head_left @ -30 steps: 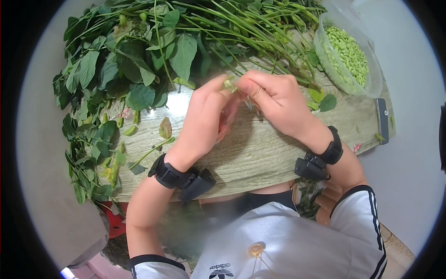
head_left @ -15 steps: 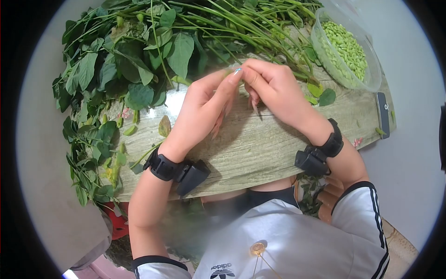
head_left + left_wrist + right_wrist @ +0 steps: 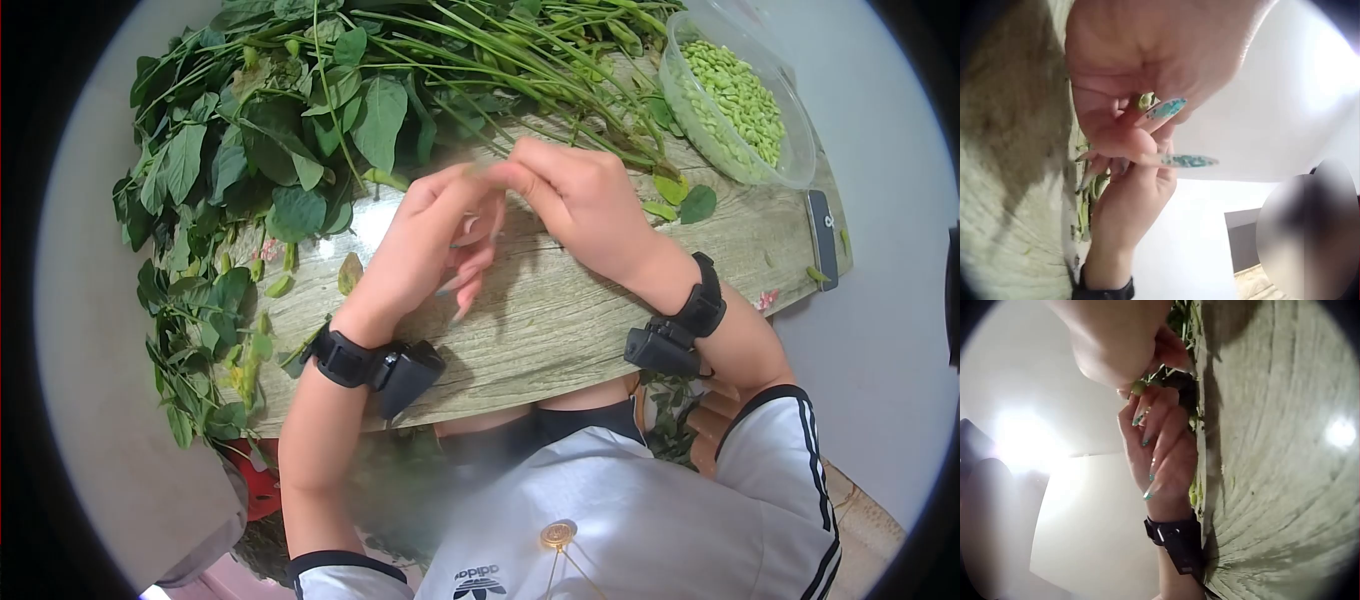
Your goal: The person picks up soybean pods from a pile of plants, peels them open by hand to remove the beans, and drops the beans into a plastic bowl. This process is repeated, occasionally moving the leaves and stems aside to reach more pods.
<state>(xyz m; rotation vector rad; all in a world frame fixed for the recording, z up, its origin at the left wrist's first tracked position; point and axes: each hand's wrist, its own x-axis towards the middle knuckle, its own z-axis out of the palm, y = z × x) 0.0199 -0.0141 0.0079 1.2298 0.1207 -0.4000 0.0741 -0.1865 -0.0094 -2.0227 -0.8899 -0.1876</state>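
Note:
My left hand (image 3: pixel 430 235) and right hand (image 3: pixel 590 205) meet fingertip to fingertip above the wooden table. Between them they pinch a small green soybean pod (image 3: pixel 1138 388), mostly hidden by the fingers. A bit of that pod (image 3: pixel 1143 101) also shows in the left wrist view, beside long teal-glitter nails. The left hand's other fingers hang loosely curled below the pinch. A clear plastic tub (image 3: pixel 797 172) of shelled green beans (image 3: pixel 735 95) stands beyond the right hand at the far right.
Leafy soybean stalks (image 3: pixel 385 120) heap along the table's far side, with more leaves (image 3: pixel 215 300) down its left. A few loose pods (image 3: pixel 279 286) lie near them. A dark phone-like slab (image 3: pixel 823 240) lies at the right edge of the wooden table (image 3: pixel 560 320).
The hands stay together, shifting slightly left. The left thumb, raised on top half a second ago, now lies lower, and the left fingers hang more in view.

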